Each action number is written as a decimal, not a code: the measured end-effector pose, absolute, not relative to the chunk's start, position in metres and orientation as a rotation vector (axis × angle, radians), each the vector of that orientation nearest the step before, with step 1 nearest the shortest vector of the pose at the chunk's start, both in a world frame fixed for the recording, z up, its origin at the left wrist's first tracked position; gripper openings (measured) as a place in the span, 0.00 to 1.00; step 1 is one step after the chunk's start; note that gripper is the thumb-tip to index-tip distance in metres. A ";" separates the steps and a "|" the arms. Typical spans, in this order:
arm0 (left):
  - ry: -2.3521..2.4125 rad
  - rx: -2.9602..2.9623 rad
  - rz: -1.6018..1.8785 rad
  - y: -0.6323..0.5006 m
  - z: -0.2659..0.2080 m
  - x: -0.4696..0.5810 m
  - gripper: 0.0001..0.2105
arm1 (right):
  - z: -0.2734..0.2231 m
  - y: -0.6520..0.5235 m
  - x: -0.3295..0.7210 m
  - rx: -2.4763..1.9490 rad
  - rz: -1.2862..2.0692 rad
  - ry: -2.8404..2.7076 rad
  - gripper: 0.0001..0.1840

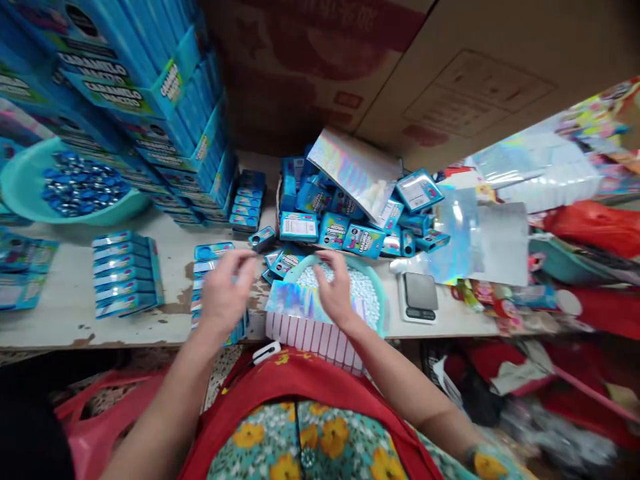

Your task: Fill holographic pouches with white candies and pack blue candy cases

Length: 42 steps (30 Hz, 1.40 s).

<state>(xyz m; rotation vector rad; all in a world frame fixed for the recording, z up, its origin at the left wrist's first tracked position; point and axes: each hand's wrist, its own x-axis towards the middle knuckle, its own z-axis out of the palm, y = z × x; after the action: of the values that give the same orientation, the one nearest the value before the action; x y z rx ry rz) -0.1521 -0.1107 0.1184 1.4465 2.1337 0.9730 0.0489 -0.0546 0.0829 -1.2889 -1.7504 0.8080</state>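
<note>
My left hand [227, 291] hovers over the right side of a row of small blue candy boxes [204, 251]. Its fingers are loosely curved and apart, with nothing visible in them. Above a teal bowl [383, 303] of small pale pellets [367, 288] is my right hand [335, 291], thumb and fingers apart, also holding nothing that shows. Under its wrist, a shiny holographic carton [290, 300] with a striped side [313, 335] covers the bowl's front. A single small blue box [263, 237] lies beyond the gap between my hands.
Tall stacks of blue cartons [175, 113] rise at the left, near a teal basin [20, 187] of blue wrapped candies [83, 187]. A heap of blue boxes [333, 230] lies ahead. At right sits a small scale [420, 297]. A large cardboard box [475, 80] fills the back.
</note>
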 end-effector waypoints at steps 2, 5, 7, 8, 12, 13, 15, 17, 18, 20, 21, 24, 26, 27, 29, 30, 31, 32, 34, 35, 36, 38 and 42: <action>1.633 1.651 0.775 -0.090 0.107 -0.089 0.14 | 0.075 -0.054 0.113 -1.500 0.726 -1.687 0.14; 1.295 1.780 0.393 -0.059 0.069 -0.017 0.17 | 0.053 -0.063 0.177 -1.717 0.857 -1.684 0.18; 1.246 1.754 0.237 -0.046 0.046 0.006 0.13 | 0.040 -0.076 0.193 -1.757 0.936 -1.704 0.19; 1.242 1.740 0.214 -0.042 0.038 0.010 0.11 | 0.035 -0.083 0.195 -1.752 0.930 -1.722 0.20; 1.268 1.767 0.279 -0.037 0.030 0.006 0.12 | 0.032 -0.097 0.182 -1.664 0.621 -1.940 0.19; 1.275 1.777 0.279 -0.036 0.032 0.004 0.13 | 0.033 -0.097 0.178 -1.651 0.510 -2.015 0.19; 1.288 1.793 0.281 -0.034 0.037 0.001 0.14 | 0.035 -0.096 0.172 -1.650 0.321 -2.154 0.19; 1.297 1.796 0.285 -0.033 0.039 0.002 0.14 | 0.036 -0.096 0.169 -1.666 0.187 -2.262 0.19; 1.302 1.794 0.290 -0.033 0.039 0.002 0.14 | 0.036 -0.097 0.169 -1.669 0.138 -2.305 0.20; 1.312 1.781 0.300 -0.033 0.038 0.004 0.14 | 0.035 -0.101 0.170 -1.665 0.065 -2.369 0.22; 1.313 1.774 0.303 -0.032 0.038 0.004 0.14 | 0.035 -0.103 0.171 -1.659 0.037 -2.392 0.23; 1.295 1.761 0.306 -0.032 0.038 0.004 0.13 | 0.036 -0.107 0.174 -1.642 -0.010 -2.433 0.25; 1.269 1.765 0.308 -0.030 0.039 0.004 0.13 | 0.036 -0.107 0.175 -1.644 -0.026 -2.447 0.26; 1.256 1.769 0.309 -0.030 0.039 0.004 0.13 | 0.035 -0.106 0.175 -1.643 -0.029 -2.458 0.26; 1.237 1.772 0.308 -0.029 0.041 0.005 0.13 | 0.034 -0.106 0.175 -1.633 -0.037 -2.479 0.27; 1.232 1.770 0.306 -0.028 0.041 0.004 0.13 | 0.034 -0.106 0.174 -1.623 -0.042 -2.489 0.27; 1.231 1.765 0.304 -0.028 0.041 0.004 0.13 | 0.033 -0.107 0.174 -1.610 -0.046 -2.496 0.26; 1.231 1.758 0.302 -0.027 0.042 0.003 0.13 | 0.032 -0.109 0.174 -1.599 -0.048 -2.495 0.25; 1.228 1.745 0.302 -0.027 0.042 0.002 0.13 | 0.032 -0.111 0.174 -1.568 -0.026 -2.484 0.22; 1.225 1.738 0.304 -0.027 0.041 0.001 0.13 | 0.032 -0.112 0.174 -1.552 -0.009 -2.471 0.20; 1.224 1.732 0.307 -0.027 0.041 0.000 0.13 | 0.033 -0.113 0.174 -1.541 0.006 -2.448 0.16; 1.227 1.721 0.314 -0.027 0.040 -0.001 0.12 | 0.037 -0.112 0.175 -1.522 0.038 -2.401 0.09; 1.284 1.687 0.318 -0.028 0.035 0.000 0.11 | 0.058 -0.106 0.177 -1.483 0.182 -2.392 0.06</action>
<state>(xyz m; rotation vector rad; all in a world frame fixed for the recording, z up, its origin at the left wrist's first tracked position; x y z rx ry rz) -0.0002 -0.0283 0.0354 1.6867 1.2843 0.3181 0.1774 -0.1056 0.0578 -1.4827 -2.3916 0.1816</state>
